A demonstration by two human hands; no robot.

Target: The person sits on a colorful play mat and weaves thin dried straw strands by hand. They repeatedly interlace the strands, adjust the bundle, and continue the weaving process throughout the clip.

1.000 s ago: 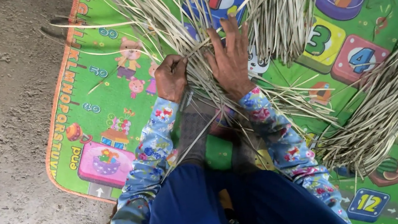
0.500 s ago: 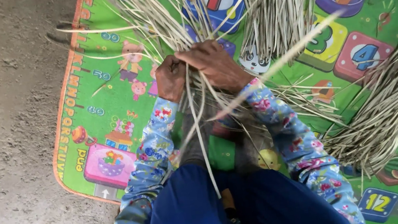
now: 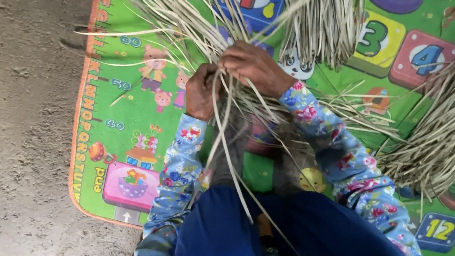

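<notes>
You're mid-weave: left hand (image 3: 202, 92) pinches the dry straw strips (image 3: 228, 139), right hand (image 3: 253, 67) closes over the crossing. Next, I'd judge, needs steady tension.

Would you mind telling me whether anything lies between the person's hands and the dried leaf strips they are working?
Nothing visible does. The left hand and right hand are both already closed on the dried leaf strips, which trail down from their grip over the lap.
</notes>
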